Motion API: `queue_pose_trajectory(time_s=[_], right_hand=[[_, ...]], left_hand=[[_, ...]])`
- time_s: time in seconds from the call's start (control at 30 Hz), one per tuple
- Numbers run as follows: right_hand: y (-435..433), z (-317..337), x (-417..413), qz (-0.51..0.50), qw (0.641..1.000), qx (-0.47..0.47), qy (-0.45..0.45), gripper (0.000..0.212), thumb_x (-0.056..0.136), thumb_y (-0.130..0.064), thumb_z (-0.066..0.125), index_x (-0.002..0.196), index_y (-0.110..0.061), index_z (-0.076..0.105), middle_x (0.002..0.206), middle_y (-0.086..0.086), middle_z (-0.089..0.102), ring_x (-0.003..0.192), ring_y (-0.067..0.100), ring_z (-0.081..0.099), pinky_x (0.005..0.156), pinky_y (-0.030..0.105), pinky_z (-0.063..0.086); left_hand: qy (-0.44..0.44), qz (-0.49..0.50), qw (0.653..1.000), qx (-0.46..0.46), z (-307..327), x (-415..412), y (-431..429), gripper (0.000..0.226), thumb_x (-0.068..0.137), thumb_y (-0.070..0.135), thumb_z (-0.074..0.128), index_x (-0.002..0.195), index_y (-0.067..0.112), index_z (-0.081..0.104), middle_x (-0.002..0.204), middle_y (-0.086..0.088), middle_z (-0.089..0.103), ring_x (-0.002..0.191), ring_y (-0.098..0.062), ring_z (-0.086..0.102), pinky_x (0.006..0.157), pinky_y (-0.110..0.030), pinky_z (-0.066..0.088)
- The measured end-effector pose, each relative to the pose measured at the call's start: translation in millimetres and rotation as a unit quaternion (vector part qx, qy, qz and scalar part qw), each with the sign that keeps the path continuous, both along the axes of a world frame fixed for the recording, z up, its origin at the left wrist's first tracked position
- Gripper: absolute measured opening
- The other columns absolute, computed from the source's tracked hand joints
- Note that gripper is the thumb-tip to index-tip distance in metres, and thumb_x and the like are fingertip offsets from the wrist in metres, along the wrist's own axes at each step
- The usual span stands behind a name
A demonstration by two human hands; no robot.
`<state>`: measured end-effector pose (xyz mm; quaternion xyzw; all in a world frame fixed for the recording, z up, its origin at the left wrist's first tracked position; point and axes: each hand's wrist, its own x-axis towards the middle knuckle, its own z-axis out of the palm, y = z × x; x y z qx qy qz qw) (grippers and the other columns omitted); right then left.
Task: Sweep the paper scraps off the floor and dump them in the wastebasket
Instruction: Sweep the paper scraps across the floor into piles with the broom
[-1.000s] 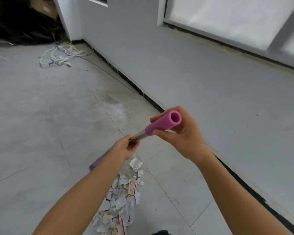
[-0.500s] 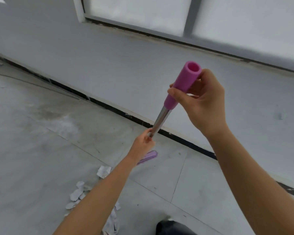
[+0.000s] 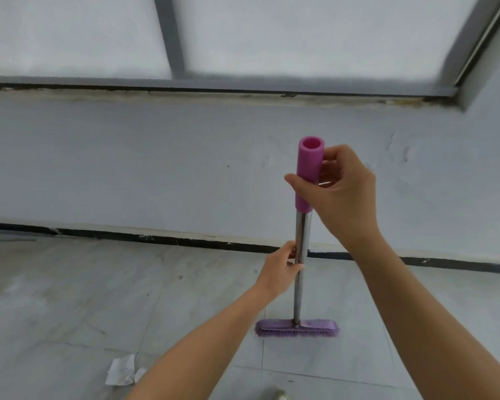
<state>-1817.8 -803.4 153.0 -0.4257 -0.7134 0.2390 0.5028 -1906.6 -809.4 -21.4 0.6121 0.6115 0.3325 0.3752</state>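
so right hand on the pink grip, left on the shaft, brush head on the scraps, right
No: the head view shows the brush head on bare floor, apart from the scraps to its left. Right hand and left hand are as said.

Nothing readable is showing anywhere in view — no lettering, label, brand, number or sign. The broom (image 3: 303, 229) is carrying no marking that can be made out, and the paper scrap (image 3: 121, 370) on the floor is lying too small and blurred for any print to be read.
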Motion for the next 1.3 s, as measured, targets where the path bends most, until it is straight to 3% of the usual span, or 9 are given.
queue_pose_trajectory(time_s=[0.17, 0.27, 0.4, 0.73, 0.83, 0.9, 1.03, 1.2, 1.3], right_hand=[[47, -7, 89, -0.091, 0.995, -0.005, -0.046, 0.036, 0.074, -0.025, 0.074, 0.091, -0.020, 0.042, 0.071, -0.012, 0.054, 0.068, 0.018, 0.061, 0.068, 0.029, 0.052], [68, -14, 146, -0.139, 0.989, -0.052, 0.011, 0.039, 0.074, -0.022, 0.073, 0.096, -0.022, 0.040, 0.076, -0.017, 0.054, 0.072, 0.007, 0.058, 0.069, 0.019, 0.048], [89, -34, 209, -0.197, 0.971, -0.114, 0.076, 0.042, 0.079, -0.010, 0.068, 0.099, -0.031, 0.039, 0.087, -0.010, 0.060, 0.083, 0.009, 0.063, 0.079, 0.026, 0.052], [176, -47, 319, -0.388, 0.909, -0.122, 0.086, 0.039, 0.083, -0.004, 0.063, 0.099, -0.032, 0.041, 0.086, 0.004, 0.062, 0.091, 0.030, 0.062, 0.083, 0.034, 0.051], [195, -40, 355, -0.451, 0.879, -0.114, 0.104, 0.042, 0.083, -0.003, 0.062, 0.096, -0.037, 0.041, 0.086, 0.003, 0.063, 0.091, 0.027, 0.063, 0.077, 0.015, 0.049], [201, -36, 381, -0.494, 0.856, -0.102, 0.114, 0.041, 0.083, -0.002, 0.062, 0.097, -0.036, 0.041, 0.083, -0.001, 0.063, 0.091, 0.026, 0.063, 0.076, 0.014, 0.048], [201, -36, 440, -0.571, 0.805, -0.099, 0.126, 0.043, 0.083, -0.003, 0.062, 0.089, -0.039, 0.040, 0.079, -0.005, 0.061, 0.093, 0.030, 0.063, 0.088, 0.037, 0.050], [195, -40, 533, -0.617, 0.774, -0.061, 0.128, 0.044, 0.083, 0.000, 0.061, 0.092, -0.038, 0.041, 0.078, -0.004, 0.060, 0.091, 0.033, 0.063, 0.086, 0.039, 0.051], [192, -42, 597, -0.622, 0.774, -0.044, 0.112, 0.047, 0.082, 0.002, 0.062, 0.094, -0.039, 0.041, 0.077, -0.006, 0.059, 0.087, 0.027, 0.064, 0.081, 0.030, 0.053]], left_hand=[[0.000, -0.091, 0.996, -0.022, -1, 80, 68, 0.023, 0.089, 0.001, 0.057, 0.111, 0.005, 0.059, 0.082, 0.013, 0.055, 0.080, -0.005, 0.054, 0.080, -0.005, 0.041], [0.004, -0.144, 0.990, -0.005, 3, 136, 101, 0.027, 0.090, 0.006, 0.057, 0.116, 0.000, 0.059, 0.098, -0.005, 0.066, 0.089, -0.015, 0.060, 0.086, -0.016, 0.044], [0.002, -0.238, 0.971, 0.032, 18, 205, 142, 0.029, 0.090, 0.009, 0.058, 0.118, 0.001, 0.059, 0.107, -0.012, 0.067, 0.100, -0.022, 0.062, 0.089, -0.023, 0.045], [-0.054, -0.399, 0.915, 0.004, 10, 333, 251, 0.026, 0.086, 0.005, 0.063, 0.112, 0.003, 0.062, 0.089, 0.005, 0.060, 0.083, -0.007, 0.057, 0.088, -0.021, 0.048], [-0.068, -0.470, 0.880, -0.015, 10, 381, 281, 0.025, 0.085, 0.004, 0.063, 0.110, 0.003, 0.063, 0.081, 0.012, 0.058, 0.072, 0.015, 0.055, 0.083, -0.011, 0.047], [-0.076, -0.506, 0.859, -0.018, 9, 417, 294, 0.025, 0.084, 0.004, 0.063, 0.110, 0.004, 0.063, 0.084, 0.010, 0.059, 0.070, 0.022, 0.053, 0.078, -0.004, 0.043], [-0.083, -0.561, 0.823, -0.030, 8, 492, 301, 0.029, 0.085, 0.004, 0.063, 0.114, 0.002, 0.062, 0.104, -0.008, 0.067, 0.079, 0.006, 0.054, 0.078, -0.004, 0.041], [-0.089, -0.607, 0.789, -0.019, 2, 602, 302, 0.030, 0.085, 0.005, 0.064, 0.115, 0.002, 0.063, 0.109, -0.009, 0.068, 0.086, -0.005, 0.057, 0.073, 0.003, 0.040], [-0.089, -0.623, 0.777, -0.008, 3, 669, 302, 0.029, 0.086, 0.004, 0.063, 0.115, 0.001, 0.063, 0.108, -0.009, 0.068, 0.083, -0.003, 0.057, 0.072, 0.006, 0.040]])
